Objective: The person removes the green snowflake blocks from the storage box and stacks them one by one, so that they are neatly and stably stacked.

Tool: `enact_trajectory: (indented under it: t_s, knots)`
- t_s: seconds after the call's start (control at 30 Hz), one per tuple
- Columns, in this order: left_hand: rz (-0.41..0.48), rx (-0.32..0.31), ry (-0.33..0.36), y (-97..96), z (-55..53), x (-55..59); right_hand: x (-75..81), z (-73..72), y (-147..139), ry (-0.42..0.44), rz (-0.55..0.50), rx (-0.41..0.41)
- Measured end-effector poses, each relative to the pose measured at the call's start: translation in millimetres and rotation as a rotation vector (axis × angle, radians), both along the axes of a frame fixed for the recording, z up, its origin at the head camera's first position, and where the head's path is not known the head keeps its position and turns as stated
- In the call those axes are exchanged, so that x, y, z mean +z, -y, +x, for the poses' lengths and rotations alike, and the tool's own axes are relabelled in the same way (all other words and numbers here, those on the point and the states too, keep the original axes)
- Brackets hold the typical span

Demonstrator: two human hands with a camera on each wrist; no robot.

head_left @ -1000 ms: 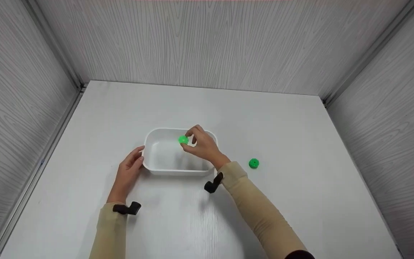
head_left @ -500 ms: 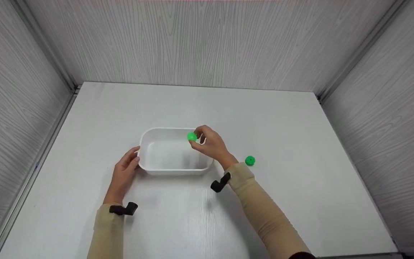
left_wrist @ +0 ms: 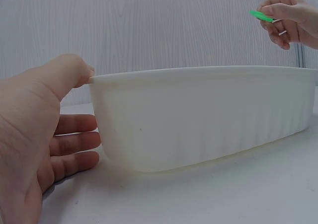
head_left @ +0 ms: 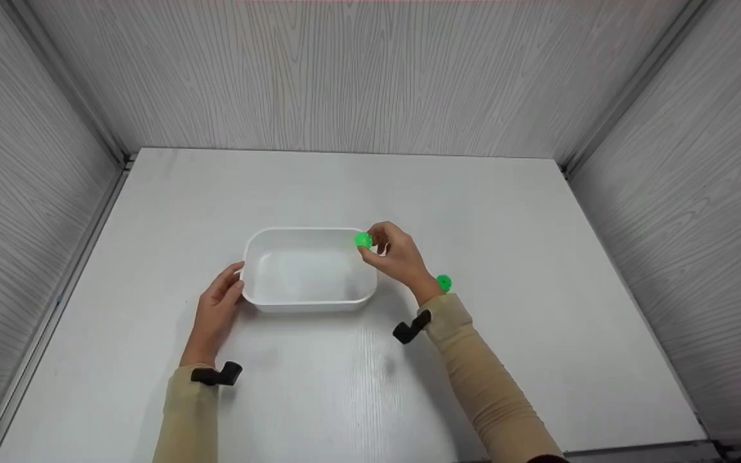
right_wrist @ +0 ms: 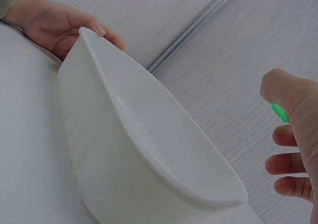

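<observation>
My right hand (head_left: 398,257) pinches a small bright green plastic disc (head_left: 363,240) between thumb and fingers, above the right end of a white plastic basin (head_left: 309,304). Seen edge-on in the left wrist view, the green disc (left_wrist: 261,16) is thin and flat. My left hand (head_left: 213,315) holds the basin's left end. In the left wrist view the left thumb lies on the rim of the basin (left_wrist: 198,114), and the other fingers lie against its outer wall. A second green disc (head_left: 444,283), with a notched edge, lies on the table, partly hidden by the right wrist.
The white table (head_left: 319,399) stands between grey wood-grain panels at the back (head_left: 345,77) and both sides. Black wrist cameras sit on the left cuff (head_left: 216,374) and the right cuff (head_left: 412,326).
My right hand has moved right with the green disc, from over the basin's middle to its right end. The left hand stays at the basin. The head view has shifted slightly.
</observation>
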State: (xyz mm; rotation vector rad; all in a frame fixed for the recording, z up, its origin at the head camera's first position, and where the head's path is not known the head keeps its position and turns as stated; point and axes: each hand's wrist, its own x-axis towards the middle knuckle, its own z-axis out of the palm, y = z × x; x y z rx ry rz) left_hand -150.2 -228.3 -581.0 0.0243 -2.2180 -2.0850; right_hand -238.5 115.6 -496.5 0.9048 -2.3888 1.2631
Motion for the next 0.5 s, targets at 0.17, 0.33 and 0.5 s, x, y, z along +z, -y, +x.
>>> enact_trajectory:
  t_s: [0.17, 0.33, 0.5]
  knots:
    - [0.022, -0.001, 0.012, -0.2, 1.4, 0.7, -1.5, 1.9, -20.6, -0.03, -0.019, -0.035]
    - [-0.002, 0.002, 0.019, -0.3, 1.2, 1.5, -6.2, 6.7, -40.6, -0.018, -0.064, -0.062]
    - [-0.019, 0.011, 0.018, -0.9, 0.5, 2.2, -16.0, 10.5, -59.9, -0.024, -0.082, -0.09]
